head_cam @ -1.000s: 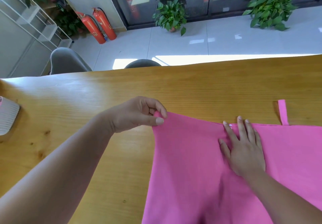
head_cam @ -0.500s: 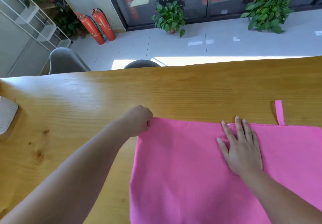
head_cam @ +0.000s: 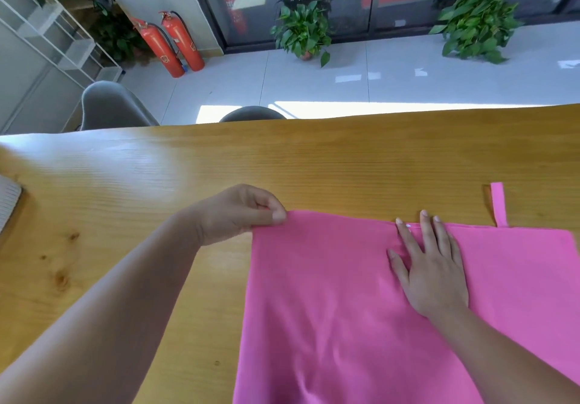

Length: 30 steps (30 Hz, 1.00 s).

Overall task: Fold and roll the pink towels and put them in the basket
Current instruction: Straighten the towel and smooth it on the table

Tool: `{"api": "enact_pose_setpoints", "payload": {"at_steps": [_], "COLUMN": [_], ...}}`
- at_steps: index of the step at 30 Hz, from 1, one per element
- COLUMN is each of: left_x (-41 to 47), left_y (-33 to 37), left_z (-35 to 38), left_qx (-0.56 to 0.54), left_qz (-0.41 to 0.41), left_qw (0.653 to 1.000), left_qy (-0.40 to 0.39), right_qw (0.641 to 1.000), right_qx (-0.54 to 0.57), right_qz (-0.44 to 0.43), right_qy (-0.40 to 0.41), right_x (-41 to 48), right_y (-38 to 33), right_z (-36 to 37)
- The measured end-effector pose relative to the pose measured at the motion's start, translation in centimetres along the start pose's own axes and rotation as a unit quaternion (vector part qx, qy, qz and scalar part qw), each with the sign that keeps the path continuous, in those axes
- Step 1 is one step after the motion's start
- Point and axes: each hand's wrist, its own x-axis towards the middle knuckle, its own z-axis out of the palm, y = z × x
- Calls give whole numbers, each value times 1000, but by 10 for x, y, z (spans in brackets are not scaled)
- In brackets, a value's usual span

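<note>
Pink fabric is pinched between the thumb and curled forefinger of the left hand [head_cam: 238, 212], which grips the far left corner of the flat pink cloth towel [head_cam: 329, 293]. The knuckles face up, and the forearm runs back across the wood toward the bottom left of the view. The right hand [head_cam: 430, 265] lies palm down on the towel, its fingers straight and slightly spread. Its fingertips reach the towel's far edge, and its forearm crosses the cloth toward the bottom right.

One towel is in view, with two hands on it. It lies spread on the long light-brown wooden table [head_cam: 282, 158]. Its far edge runs straight from the pinched corner to a corner close to the right side of the view. Its left edge runs down and out at the bottom.

One narrow pink hanging loop [head_cam: 498, 202] sticks out from the far edge, right of the right hand, and lies flat on the wood. A broad band of wood shows between the towel's far edge and the table's far rim. A wide stretch of wood also lies left of the towel.

Far left of the towel, one white ribbed object [head_cam: 8, 206] is cut off by the frame, and I cannot tell what it is. Beyond the table from the towel stand two chairs, a light grey chair back [head_cam: 110, 105] and a dark rounded chair back [head_cam: 252, 113]. Two red fire extinguishers [head_cam: 160, 48] stand side by side there, and two leafy green potted plants [head_cam: 303, 23] sit on the pale tiled floor.
</note>
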Motion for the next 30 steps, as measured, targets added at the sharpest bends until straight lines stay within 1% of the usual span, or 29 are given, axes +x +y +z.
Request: {"api": "enact_pose_setpoints", "payload": {"at_steps": [1,2,3,4,5,7,8,10,12,13,14,16,18,22,24,26,28,29,30], "left_x": [2,7,12,18,26,39,44,52,55,56,55,54,54,65,77,89,99,103,106], "left_y": [-4,-13,-25,-37,-52,-76,-86,-107,-126,-134,-141,-159,-175,-174,-173,-165,-149,-140,-132], "left_z": [-8,-17,-23,-26,-25,-18,-12,6,37,56,76,108,119,107,98,94,104,117,134], "left_qx": [19,112,251,354,394,384,397,448,457,445,435,447,482,518,529,529,507,500,501], "left_qz": [4,-10,-30,-44,-48,-38,-34,-24,-17,-2,16,58,68,49,45,18,-25,-28,-15], "left_qw": [999,990,962,927,910,911,903,869,837,831,831,834,819,797,792,789,788,789,792], "left_qy": [34,79,106,113,114,142,159,211,299,334,346,317,302,306,302,313,349,357,348], "right_qw": [1000,1000,1000,1000,1000,1000,1000,1000,1000,1000,1000,1000,1000,1000,1000,999,999,999,999], "right_qx": [1,1,0,0,3,8,4,-3,-2,-3,-6,-5,0,-9,-17,-24,-33,-36,-30], "right_qz": [1,0,-1,-3,-4,-4,-3,2,5,7,8,9,10,-2,-9,-6,13,22,25], "right_qy": [-3,-4,-4,-3,-1,-1,-3,-7,-8,-11,-14,-18,-19,-22,-23,-29,-25,-18,-12], "right_x": [0,0,0,-1,-1,-1,-1,0,0,0,0,1,2,11,25,43,54,54,49], "right_y": [0,0,0,0,1,1,1,1,1,1,1,1,2,6,9,12,8,2,-8], "right_z": [0,0,0,0,0,1,2,2,2,2,2,3,4,7,8,4,-2,-5,-6]}}
